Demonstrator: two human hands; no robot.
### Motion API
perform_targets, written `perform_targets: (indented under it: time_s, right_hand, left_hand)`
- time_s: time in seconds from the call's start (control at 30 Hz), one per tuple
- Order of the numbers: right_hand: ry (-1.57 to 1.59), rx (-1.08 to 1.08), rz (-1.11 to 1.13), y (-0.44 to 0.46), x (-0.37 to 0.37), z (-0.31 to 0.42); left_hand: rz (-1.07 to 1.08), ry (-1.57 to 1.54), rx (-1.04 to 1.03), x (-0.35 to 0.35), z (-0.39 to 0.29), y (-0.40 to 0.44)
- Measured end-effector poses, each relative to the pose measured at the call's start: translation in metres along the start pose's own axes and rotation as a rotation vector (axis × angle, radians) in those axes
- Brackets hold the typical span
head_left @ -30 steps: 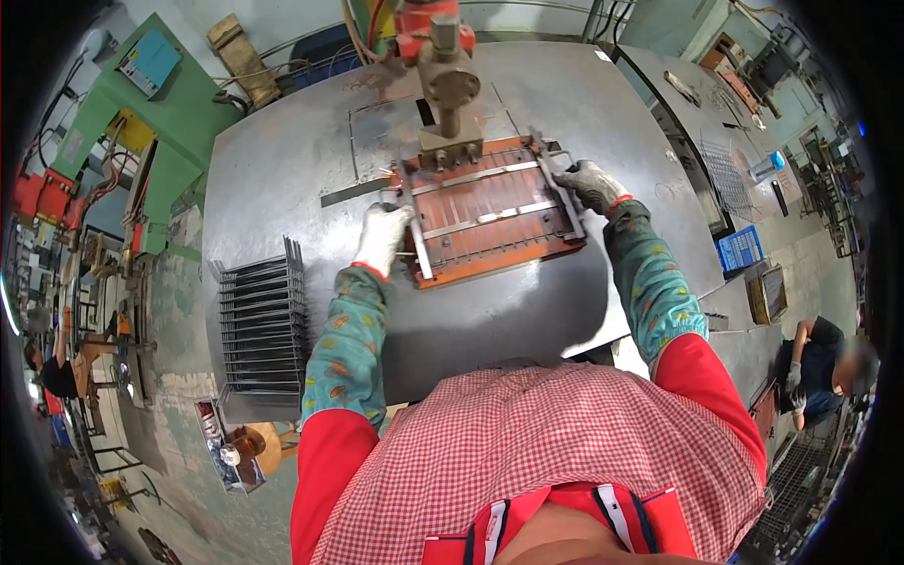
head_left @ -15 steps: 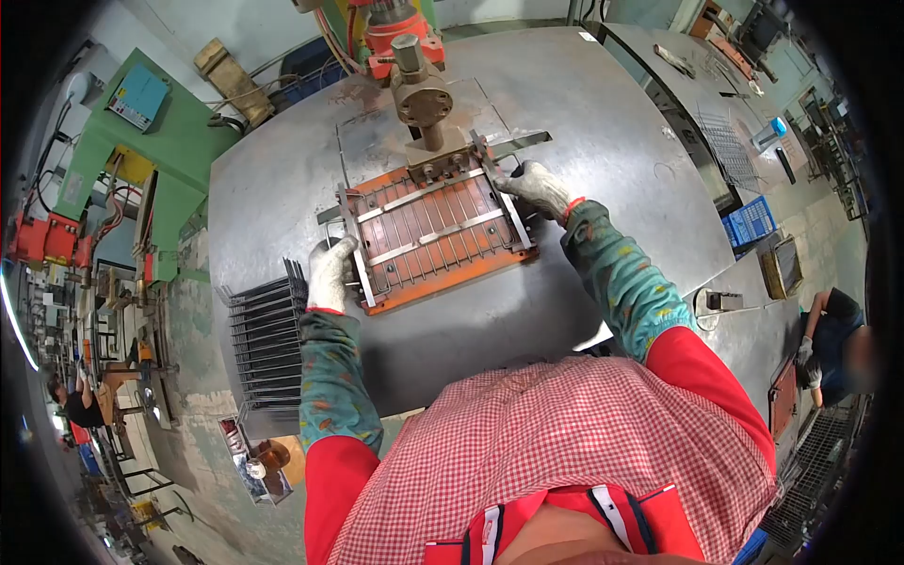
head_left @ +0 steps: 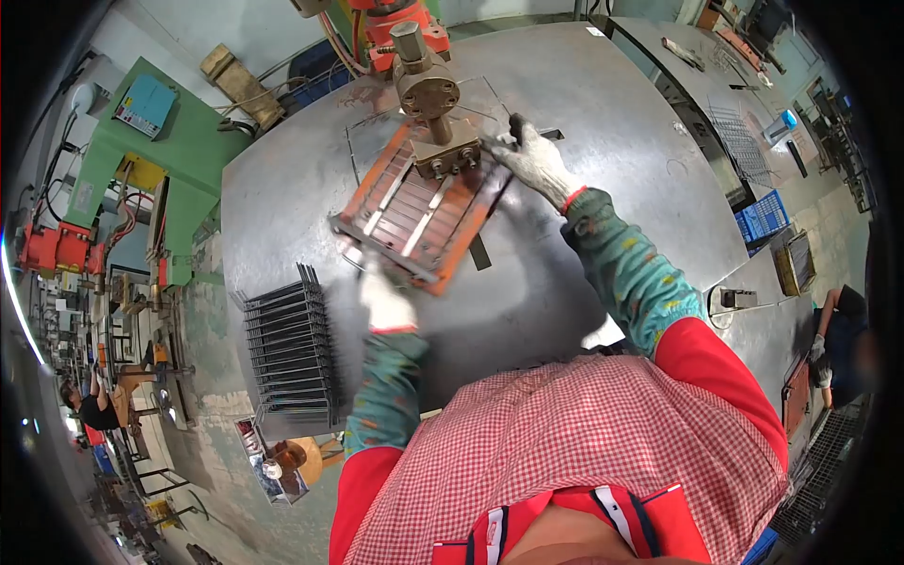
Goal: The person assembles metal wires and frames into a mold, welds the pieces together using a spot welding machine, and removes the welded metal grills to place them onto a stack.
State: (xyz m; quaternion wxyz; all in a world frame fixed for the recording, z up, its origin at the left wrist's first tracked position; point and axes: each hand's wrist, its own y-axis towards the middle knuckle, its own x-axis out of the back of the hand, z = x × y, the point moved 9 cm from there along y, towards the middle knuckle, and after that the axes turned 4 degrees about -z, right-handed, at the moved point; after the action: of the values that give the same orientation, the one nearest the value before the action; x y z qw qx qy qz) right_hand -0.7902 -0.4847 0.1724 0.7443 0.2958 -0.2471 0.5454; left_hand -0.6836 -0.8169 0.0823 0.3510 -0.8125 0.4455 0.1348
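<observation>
An orange-brown jig plate (head_left: 450,273) with pale metal strips and thin wires across it lies slanted on the steel table (head_left: 565,282). Its upper end is under a welding head (head_left: 447,151) with a bolted block. My left hand (head_left: 386,299), in a white glove, is at the jig's near left corner by a dark end bar; motion blurs its fingers, so their grip is unclear. My right hand (head_left: 539,162), also gloved, is beside the welding head and the jig's upper right side. Its thumb and fingers are apart, with nothing visible between them.
A stack of dark wire racks (head_left: 290,348) stands at the table's left edge. A green machine (head_left: 141,155) is further left. On the right are a blue crate (head_left: 761,218) and a side table with a wire grid (head_left: 739,141). Another person (head_left: 838,330) is at the far right.
The jig has turned on the table, its near end swinging left and its upper end under the head. My left hand has moved right and nearer; my right hand has come off the jig's side.
</observation>
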Motion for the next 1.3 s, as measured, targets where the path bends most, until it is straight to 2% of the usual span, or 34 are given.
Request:
perform_targets:
  time_s: [0.03,0.07,0.1,0.13,0.17,0.2,0.27,0.33,0.37,0.4,0.43,0.47,0.53,0.6,0.8,0.9,1.0,1.13,1.17,1.23,1.3]
  right_hand:
    - [-0.028,0.05,-0.025,-0.007,0.006,-0.002]
    - [-0.055,0.098,-0.048,-0.013,0.01,-0.007]
    - [-0.067,0.126,-0.085,-0.017,0.012,-0.016]
    - [-0.067,0.131,-0.077,-0.02,0.017,-0.018]
    - [-0.075,0.006,0.015,-0.023,0.019,-0.029]
    - [-0.085,-0.12,0.107,-0.026,0.018,-0.043]
    - [-0.122,-0.174,0.053,-0.028,0.026,-0.073]
    - [-0.031,-0.238,0.046,-0.033,0.037,-0.089]
    - [0.077,-0.295,0.069,-0.038,0.037,-0.087]
    - [0.185,-0.356,0.092,-0.047,0.037,-0.086]
    - [0.179,-0.352,0.102,-0.05,0.036,-0.089]
    - [0.236,-0.366,0.098,-0.052,0.034,-0.095]
    - [0.29,-0.377,0.097,-0.053,0.037,-0.098]
    - [0.195,-0.412,0.156,-0.056,0.039,-0.096]
    - [0.032,-0.33,0.194,-0.026,0.042,-0.085]
    - [0.03,-0.312,0.298,-0.005,0.034,-0.088]
    - [-0.004,-0.301,0.296,-0.002,0.034,-0.09]
    - [-0.137,-0.352,0.323,-0.03,0.048,-0.076]
    - [-0.119,-0.265,0.282,-0.028,0.044,-0.074]
    - [-0.124,-0.309,0.295,-0.024,0.042,-0.088]
    - [-0.11,-0.348,0.283,-0.02,0.043,-0.085]
  left_hand:
    - [-0.017,0.084,0.142,-0.005,0.021,-0.037]
    - [0.16,0.039,0.199,-0.006,0.055,-0.05]
    - [0.258,0.12,0.261,-0.022,0.069,-0.086]
    - [0.345,0.434,0.41,-0.018,0.089,-0.114]
    - [0.858,0.794,0.318,-0.056,0.091,-0.149]
    - [1.127,0.947,0.154,-0.074,0.085,-0.182]
    - [1.149,1.064,0.073,-0.102,0.045,-0.191]
    - [0.771,1.092,-0.193,-0.098,0.004,-0.123]
    - [0.542,1.004,-0.482,-0.095,-0.028,-0.088]
    - [0.247,1.159,-0.551,-0.084,-0.053,-0.059]
    - [0.086,1.348,-0.937,-0.089,-0.083,-0.053]
    - [-0.043,1.535,-0.882,-0.072,-0.079,-0.02]
    - [0.084,1.374,-0.296,-0.049,-0.048,0.014]
    - [0.147,1.47,-0.319,-0.057,-0.034,0.016]
    - [0.117,1.348,-0.42,-0.07,-0.03,0.029]
    - [0.116,1.439,-0.375,-0.078,-0.03,0.028]
    - [0.14,1.414,-0.387,-0.075,-0.028,0.028]
    - [0.169,1.452,-0.259,-0.061,-0.026,0.009]
    - [0.15,1.437,-0.288,-0.059,-0.026,0.009]
    - [0.13,1.428,-0.301,-0.055,-0.021,0.011]
    - [0.117,1.419,-0.417,-0.069,-0.029,0.015]
